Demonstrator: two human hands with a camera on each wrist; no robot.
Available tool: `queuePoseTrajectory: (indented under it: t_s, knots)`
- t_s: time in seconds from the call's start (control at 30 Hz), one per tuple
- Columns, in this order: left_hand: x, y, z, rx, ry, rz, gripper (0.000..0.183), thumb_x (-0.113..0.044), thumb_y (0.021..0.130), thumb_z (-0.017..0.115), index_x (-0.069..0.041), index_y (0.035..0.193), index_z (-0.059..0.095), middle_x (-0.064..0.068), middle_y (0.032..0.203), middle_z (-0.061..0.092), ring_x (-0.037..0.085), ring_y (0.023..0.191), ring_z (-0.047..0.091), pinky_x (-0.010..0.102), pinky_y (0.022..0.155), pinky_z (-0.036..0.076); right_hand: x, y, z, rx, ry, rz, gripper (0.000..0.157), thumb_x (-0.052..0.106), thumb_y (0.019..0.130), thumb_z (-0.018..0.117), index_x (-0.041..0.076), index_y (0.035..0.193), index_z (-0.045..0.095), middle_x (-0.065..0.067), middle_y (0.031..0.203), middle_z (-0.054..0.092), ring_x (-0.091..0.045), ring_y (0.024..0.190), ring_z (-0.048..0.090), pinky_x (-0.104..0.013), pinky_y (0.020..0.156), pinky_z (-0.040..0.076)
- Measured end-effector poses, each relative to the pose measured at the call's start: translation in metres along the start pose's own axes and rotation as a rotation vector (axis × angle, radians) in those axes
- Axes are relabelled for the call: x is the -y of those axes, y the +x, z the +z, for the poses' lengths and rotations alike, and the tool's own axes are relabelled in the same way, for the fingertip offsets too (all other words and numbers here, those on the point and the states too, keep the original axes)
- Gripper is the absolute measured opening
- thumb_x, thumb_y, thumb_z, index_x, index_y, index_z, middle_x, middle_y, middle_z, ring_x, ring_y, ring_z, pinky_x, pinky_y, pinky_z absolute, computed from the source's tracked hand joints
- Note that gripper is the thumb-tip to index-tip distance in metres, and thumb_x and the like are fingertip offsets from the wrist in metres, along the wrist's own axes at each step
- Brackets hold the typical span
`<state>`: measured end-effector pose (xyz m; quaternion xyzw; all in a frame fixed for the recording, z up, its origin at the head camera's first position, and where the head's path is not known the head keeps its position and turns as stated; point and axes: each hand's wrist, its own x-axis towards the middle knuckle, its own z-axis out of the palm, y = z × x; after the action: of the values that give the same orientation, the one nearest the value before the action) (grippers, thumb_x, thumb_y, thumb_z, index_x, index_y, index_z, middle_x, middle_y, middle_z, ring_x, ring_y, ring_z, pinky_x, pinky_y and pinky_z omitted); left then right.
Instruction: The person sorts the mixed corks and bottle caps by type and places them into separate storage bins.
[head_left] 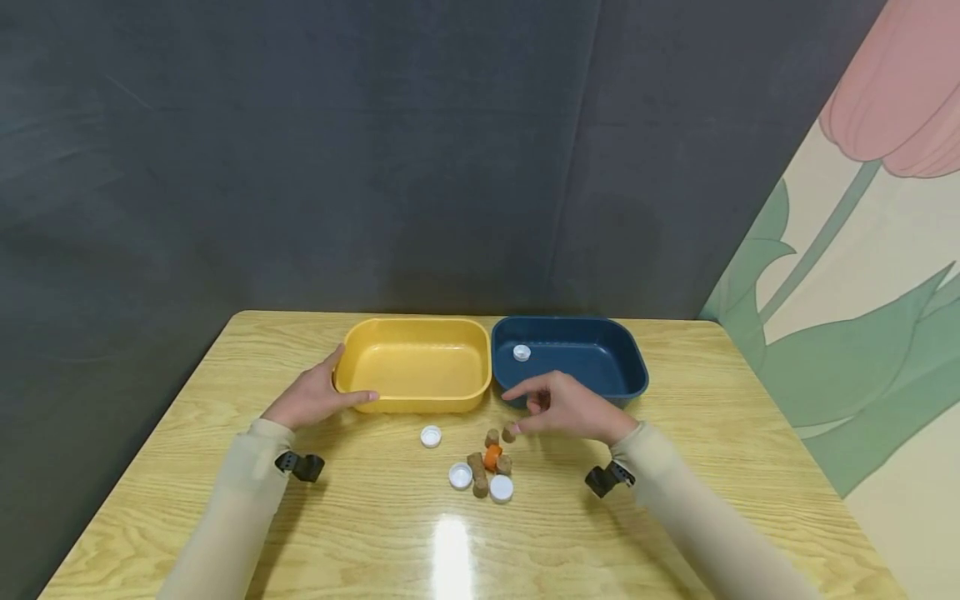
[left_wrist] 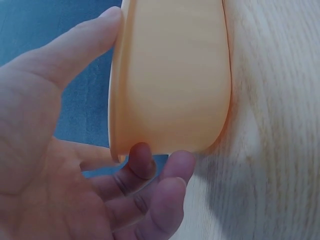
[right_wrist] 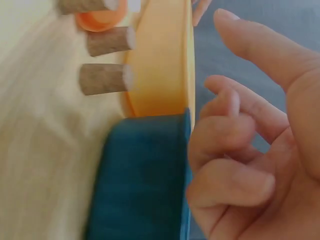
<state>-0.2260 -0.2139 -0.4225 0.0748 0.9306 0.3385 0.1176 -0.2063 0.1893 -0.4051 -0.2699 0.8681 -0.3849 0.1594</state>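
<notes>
My left hand (head_left: 315, 395) holds the left end of a yellow plastic bin (head_left: 416, 406), its thumb along the front rim and the other fingers against the end wall (left_wrist: 170, 100). Over the front of a dark blue bin (head_left: 633, 367) hovers my right hand (head_left: 564, 407). Its thumb and index finger are spread with nothing between them, while the other fingers bend loosely. Just below it on the table, several brown cork-like cylinders (right_wrist: 106, 79) lie around an orange cap (head_left: 492, 457). Two white caps, one at left (head_left: 461, 476) and one at right (head_left: 502, 488), flank the pile.
Another white cap (head_left: 431, 436) lies in front of the yellow bin. One more white cap (head_left: 522, 352) is inside the blue bin. Both bins stand side by side near the back edge of the wooden table (head_left: 360, 533), before a dark curtain (head_left: 480, 167).
</notes>
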Motion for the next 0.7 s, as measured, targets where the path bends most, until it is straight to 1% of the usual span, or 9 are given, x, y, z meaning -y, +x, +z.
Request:
queuePoseTrajectory:
  t_s: [0.1, 0.2, 0.43, 0.5, 0.6, 0.7]
  knots:
    - [0.001, 0.0, 0.001, -0.003, -0.011, 0.002, 0.119, -0.06, 0.083, 0.073, -0.007, 0.161, 0.001, 0.025, 0.16, 0.027, 0.044, 0.141, 0.036, 0.062, 0.11, 0.033, -0.006, -0.006, 0.007, -0.013, -0.001, -0.005, 0.044, 0.024, 0.085, 0.082, 0.006, 0.124, 0.07, 0.005, 0.069, 0.057, -0.007, 0.059, 0.047, -0.022, 0.056, 0.039]
    - [0.001, -0.001, 0.0, -0.003, -0.021, 0.0, 0.12, -0.062, 0.083, 0.073, -0.008, 0.162, 0.001, 0.025, 0.16, 0.027, 0.044, 0.141, 0.037, 0.062, 0.11, 0.033, -0.012, -0.009, 0.013, -0.023, -0.025, 0.0, 0.046, 0.023, 0.087, 0.08, 0.003, 0.126, 0.068, 0.005, 0.069, 0.059, -0.008, 0.06, 0.05, -0.022, 0.057, 0.041]
    - [0.001, 0.0, 0.0, 0.005, -0.013, -0.004, 0.124, -0.068, 0.081, 0.071, -0.007, 0.161, -0.003, 0.025, 0.16, 0.024, 0.045, 0.142, 0.034, 0.062, 0.11, 0.033, -0.026, -0.011, 0.029, -0.06, -0.071, 0.024, 0.054, 0.027, 0.086, 0.081, -0.001, 0.129, 0.064, 0.006, 0.069, 0.057, -0.007, 0.061, 0.05, -0.023, 0.058, 0.042]
    - [0.002, 0.002, 0.0, 0.007, -0.017, -0.003, 0.123, -0.066, 0.082, 0.071, -0.007, 0.161, -0.003, 0.026, 0.16, 0.024, 0.045, 0.142, 0.034, 0.062, 0.11, 0.033, -0.029, -0.011, 0.033, -0.071, -0.077, 0.034, 0.055, 0.028, 0.085, 0.082, -0.001, 0.129, 0.064, 0.005, 0.068, 0.056, -0.007, 0.059, 0.05, -0.023, 0.058, 0.042]
    - [0.004, 0.003, 0.0, 0.004, -0.022, -0.004, 0.12, -0.061, 0.084, 0.072, -0.008, 0.161, -0.002, 0.025, 0.161, 0.024, 0.045, 0.142, 0.034, 0.062, 0.111, 0.033, -0.033, -0.009, 0.039, -0.091, -0.068, 0.043, 0.053, 0.025, 0.085, 0.082, -0.001, 0.127, 0.065, 0.005, 0.067, 0.055, -0.007, 0.056, 0.048, -0.023, 0.056, 0.041]
    - [0.005, 0.003, 0.001, 0.009, -0.028, -0.012, 0.119, -0.058, 0.085, 0.073, -0.008, 0.161, -0.004, 0.025, 0.161, 0.022, 0.045, 0.143, 0.033, 0.062, 0.111, 0.032, -0.036, -0.008, 0.043, -0.117, -0.05, 0.063, 0.046, 0.021, 0.085, 0.082, 0.0, 0.124, 0.067, 0.005, 0.066, 0.052, -0.006, 0.055, 0.046, -0.022, 0.053, 0.039]
